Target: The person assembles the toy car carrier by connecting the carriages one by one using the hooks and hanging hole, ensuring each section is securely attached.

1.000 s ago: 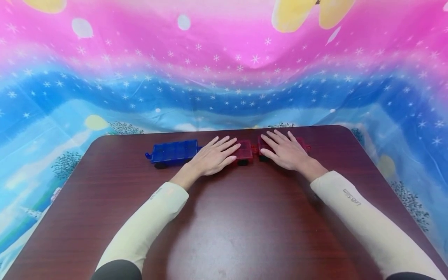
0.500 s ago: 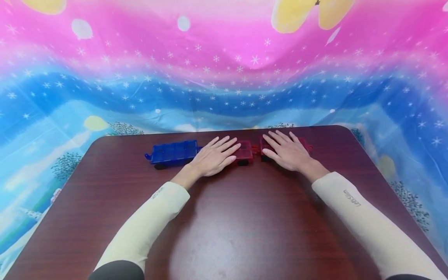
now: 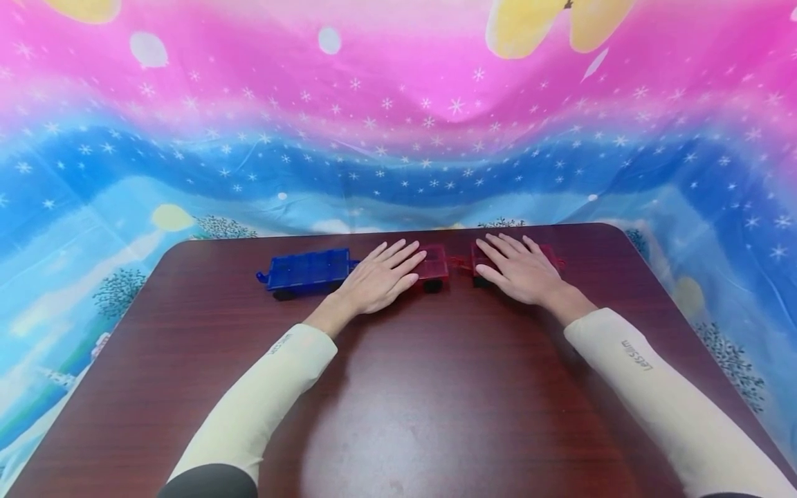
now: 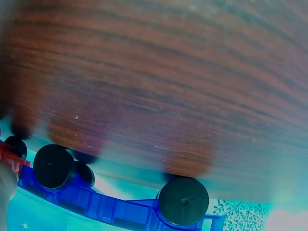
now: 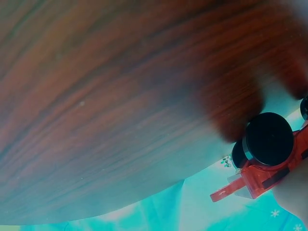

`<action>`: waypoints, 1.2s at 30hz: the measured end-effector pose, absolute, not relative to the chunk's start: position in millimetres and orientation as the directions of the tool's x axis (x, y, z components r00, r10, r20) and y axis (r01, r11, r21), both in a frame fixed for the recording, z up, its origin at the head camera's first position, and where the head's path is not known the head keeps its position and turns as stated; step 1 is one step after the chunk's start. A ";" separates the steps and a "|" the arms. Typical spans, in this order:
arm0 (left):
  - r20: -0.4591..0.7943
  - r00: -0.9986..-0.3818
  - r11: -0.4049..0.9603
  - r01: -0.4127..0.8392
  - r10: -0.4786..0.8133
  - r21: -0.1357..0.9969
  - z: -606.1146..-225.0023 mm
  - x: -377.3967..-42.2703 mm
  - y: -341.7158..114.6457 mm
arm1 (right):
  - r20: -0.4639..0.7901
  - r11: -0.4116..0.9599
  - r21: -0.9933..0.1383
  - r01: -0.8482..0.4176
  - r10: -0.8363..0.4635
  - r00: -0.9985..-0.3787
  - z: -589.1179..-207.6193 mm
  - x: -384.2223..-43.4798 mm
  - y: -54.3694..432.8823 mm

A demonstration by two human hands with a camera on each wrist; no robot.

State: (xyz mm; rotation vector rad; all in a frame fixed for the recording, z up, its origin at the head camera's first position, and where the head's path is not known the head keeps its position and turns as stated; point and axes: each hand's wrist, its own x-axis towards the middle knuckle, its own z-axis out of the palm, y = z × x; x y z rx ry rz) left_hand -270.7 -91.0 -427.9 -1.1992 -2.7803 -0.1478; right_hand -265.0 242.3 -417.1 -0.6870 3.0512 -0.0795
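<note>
Head view: right of the blue wagon (image 3: 309, 268), we are laying straight-fingered, ungripping left hand (image 3: 380, 280) over nearer red wagon (image 3: 437, 263), right hand (image 3: 519, 272) over farther red wagon (image 3: 551, 254), presumably steadying both.

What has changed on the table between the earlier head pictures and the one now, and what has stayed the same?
The right hand and the right red wagon under it have moved to the right, so the gap to the left red wagon has widened. The left hand and the blue wagon are about where they were.
</note>
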 end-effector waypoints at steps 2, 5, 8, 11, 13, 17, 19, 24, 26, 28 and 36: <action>0.142 -0.682 0.684 0.729 0.718 0.042 -428.3 -271.1 -91.3 | 0.003 0.900 -0.055 -0.432 -0.432 -0.902 -417.5 -265.0 242.6; 0.145 -0.681 0.684 0.728 0.718 0.038 -428.7 -271.6 -91.7 | 0.010 0.897 -0.049 -0.439 -0.439 -0.899 -418.2 -265.7 242.2; 0.143 -0.684 0.688 0.725 0.715 0.035 -428.3 -272.0 -91.4 | 0.017 0.894 -0.042 -0.447 -0.446 -0.895 -417.9 -265.9 241.3; 0.147 -0.683 0.686 0.726 0.716 0.032 -427.1 -272.2 -91.3 | 0.018 0.891 -0.042 -0.453 -0.452 -0.892 -416.5 -265.0 240.4; 0.147 -0.682 0.685 0.728 0.716 0.035 -426.6 -272.1 -91.7 | 0.013 0.890 -0.044 -0.453 -0.453 -0.891 -416.1 -264.0 240.6; 0.149 -0.683 0.686 0.727 0.715 0.043 -427.7 -271.4 -92.5 | 0.010 0.889 -0.046 -0.455 -0.455 -0.890 -416.7 -262.3 240.8; 0.152 -0.684 0.686 0.726 0.713 0.048 -428.7 -270.4 -92.5 | 0.012 0.891 -0.039 -0.451 -0.451 -0.892 -417.6 -261.3 239.9; 0.165 -0.677 0.678 0.733 0.717 0.056 -432.2 -267.4 -93.7 | 0.005 0.886 -0.045 -0.462 -0.462 -0.887 -419.4 -260.9 232.0; 0.168 -0.674 0.676 0.735 0.720 0.051 -432.9 -266.8 -93.9 | 0.003 0.881 -0.052 -0.470 -0.471 -0.882 -419.7 -261.6 228.5; 0.177 -0.671 0.675 0.736 0.720 0.048 -432.6 -267.1 -93.6 | 0.006 0.882 -0.048 -0.469 -0.470 -0.883 -419.5 -262.3 226.3; 0.145 -0.676 0.679 0.733 0.723 0.034 -427.7 -270.2 -90.4 | 0.017 0.885 -0.045 -0.463 -0.463 -0.886 -416.7 -260.9 229.8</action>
